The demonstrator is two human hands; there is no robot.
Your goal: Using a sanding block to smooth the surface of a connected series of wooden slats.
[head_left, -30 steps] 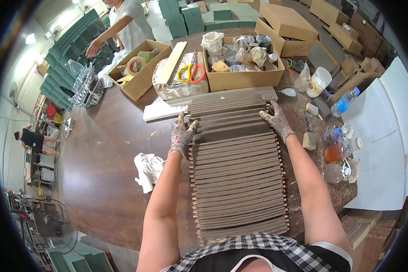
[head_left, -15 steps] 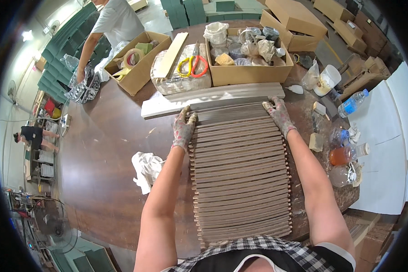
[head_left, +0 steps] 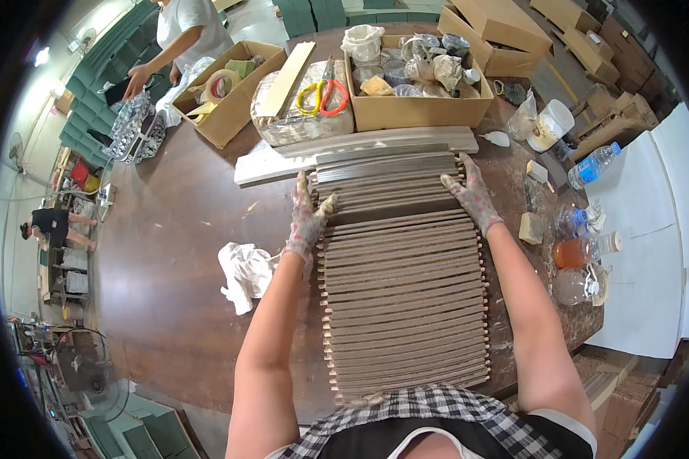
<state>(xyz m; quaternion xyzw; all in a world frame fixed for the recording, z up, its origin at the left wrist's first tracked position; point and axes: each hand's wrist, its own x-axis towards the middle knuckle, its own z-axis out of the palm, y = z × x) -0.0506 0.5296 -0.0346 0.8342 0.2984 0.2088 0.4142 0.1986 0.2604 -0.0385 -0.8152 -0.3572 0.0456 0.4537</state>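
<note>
brown slats (head_left: 403, 294) are laid out on the table (head_left: 168, 252), far ones flanked by the left hand (head_left: 308, 222) and right hand (head_left: 476, 200), thumbs spread from fingers; if one side gets pushed harder, the row could probably be skewed

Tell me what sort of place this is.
Probably a workshop or small factory: brown slats lie in rows on a big table, with open cardboard boxes of supplies and stacked green pieces beyond.

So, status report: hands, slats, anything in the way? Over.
Gloved left fingers and right fingers at opposite ends of brown slats. Slats side by side. Pale boards close beyond the row's far end.
</note>
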